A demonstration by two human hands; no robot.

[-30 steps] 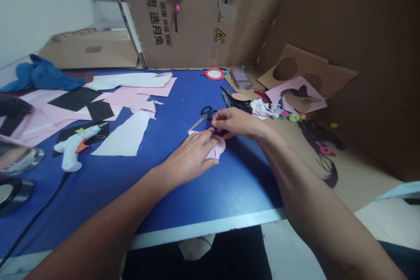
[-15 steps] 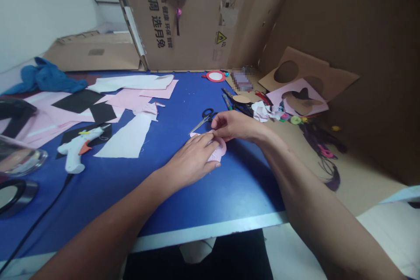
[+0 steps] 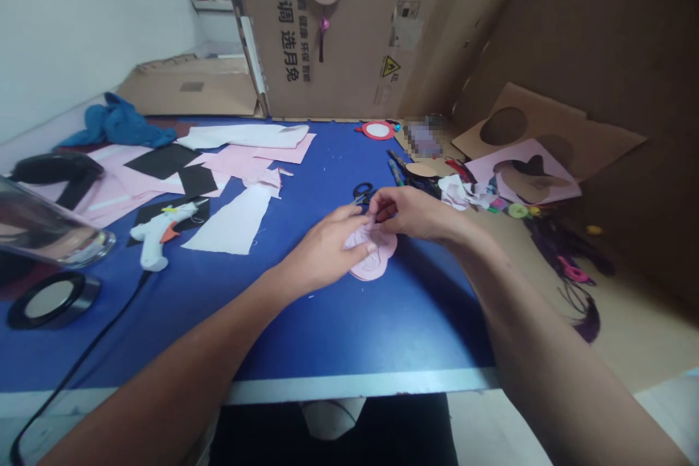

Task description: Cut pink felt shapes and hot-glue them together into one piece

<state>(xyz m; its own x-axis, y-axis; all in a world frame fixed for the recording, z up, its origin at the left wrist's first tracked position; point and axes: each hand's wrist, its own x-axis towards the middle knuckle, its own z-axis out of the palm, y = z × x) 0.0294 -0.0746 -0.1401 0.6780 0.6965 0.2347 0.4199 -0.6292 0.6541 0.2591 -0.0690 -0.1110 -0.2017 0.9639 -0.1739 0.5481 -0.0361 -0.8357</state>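
Note:
A pink scallop-edged piece (image 3: 374,269) with a lighter, wrinkled layer on it lies on the blue table in front of me. My left hand (image 3: 325,247) has its thumb across the piece and its fingers along the far side, gripping it. From the right, my right hand (image 3: 412,211) pinches the piece's upper edge between thumb and fingertips; its other fingers are curled. Just beyond the hands lie scissors (image 3: 363,193) with black handles, their blades partly hidden behind my left fingers.
On the left are a white glue gun (image 3: 158,237), a tape roll (image 3: 52,300), a clear container (image 3: 49,226), white cloth (image 3: 232,222) and pink sheets. Crumpled paper (image 3: 464,191), pens and tassels (image 3: 587,320) lie on the right. Cardboard walls (image 3: 354,87) stand behind.
My left hand has drawn back to the left, so more of the pink piece shows. My right hand stays at its upper edge. The view has shifted left.

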